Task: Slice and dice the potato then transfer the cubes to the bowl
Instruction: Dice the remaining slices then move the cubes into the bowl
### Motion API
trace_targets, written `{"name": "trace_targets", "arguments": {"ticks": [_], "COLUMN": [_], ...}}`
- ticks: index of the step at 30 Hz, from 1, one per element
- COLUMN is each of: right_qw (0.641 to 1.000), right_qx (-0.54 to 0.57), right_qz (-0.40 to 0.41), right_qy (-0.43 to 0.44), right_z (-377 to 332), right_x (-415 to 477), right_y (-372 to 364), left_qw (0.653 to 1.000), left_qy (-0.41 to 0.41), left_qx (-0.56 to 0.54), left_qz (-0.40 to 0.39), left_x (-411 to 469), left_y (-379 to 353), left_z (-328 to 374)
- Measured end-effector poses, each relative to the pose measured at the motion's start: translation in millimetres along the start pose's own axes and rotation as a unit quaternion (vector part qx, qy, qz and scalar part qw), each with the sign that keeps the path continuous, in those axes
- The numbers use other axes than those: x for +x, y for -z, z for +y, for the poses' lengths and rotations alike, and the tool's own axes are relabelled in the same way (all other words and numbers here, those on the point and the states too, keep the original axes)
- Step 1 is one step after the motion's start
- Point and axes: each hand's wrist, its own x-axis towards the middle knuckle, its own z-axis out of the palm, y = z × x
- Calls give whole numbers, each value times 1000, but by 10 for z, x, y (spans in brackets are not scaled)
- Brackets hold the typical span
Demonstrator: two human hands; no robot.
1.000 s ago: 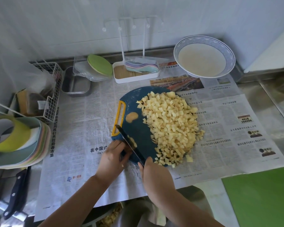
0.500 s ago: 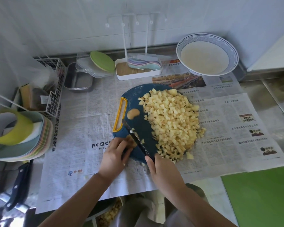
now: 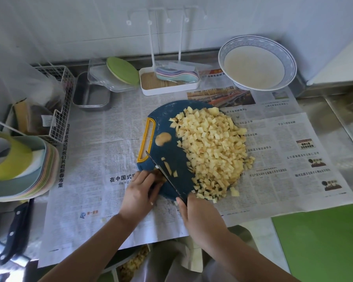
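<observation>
My right hand [image 3: 200, 216] grips a knife [image 3: 165, 176] at the blue cutting board's [image 3: 167, 123] near edge, with the blade angled across its left part. My left hand [image 3: 139, 192] pinches a small potato piece [image 3: 159, 173] beside the blade. A heap of potato cubes [image 3: 212, 151] covers the board's right half. A white bowl [image 3: 257, 66] sits beyond the board.

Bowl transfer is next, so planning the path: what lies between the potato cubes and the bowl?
Only newspaper lies between the potato cubes and the bowl, in the head view.

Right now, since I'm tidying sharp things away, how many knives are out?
2. One knife is in the right hand, blade across the blue cutting board; a dark-handled knife lies at the lower left. Others may be hidden.
</observation>
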Motion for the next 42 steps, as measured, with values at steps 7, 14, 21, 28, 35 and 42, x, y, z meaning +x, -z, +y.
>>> {"name": "trace_targets", "arguments": {"ticks": [7, 14, 21, 28, 35, 42], "right_qw": [994, 984, 995, 999, 998, 991], "right_qx": [96, 167, 81, 29, -51, 131], "right_qz": [10, 52, 42, 15, 28, 25], "right_qy": [-48, -14, 45, 29, 9, 0], "right_z": [-48, 93, 132, 45, -223, 37], "right_x": [162, 87, -31, -48, 153, 183], "right_y": [-112, -136, -71, -53, -87, -84], "left_qw": [1000, 999, 999, 999, 1000, 999], "left_qy": [0, 1, -1, -16, -9, 3], "left_qx": [-7, -37, -43, -2, -12, -31], "left_qz": [10, 24, 13, 27, 26, 18], "left_x": [-5, -23, -41, -24, -28, -48], "left_y": [-10, 12, 7, 6, 19, 15], "left_z": [7, 6, -4, 3, 11, -3]}}
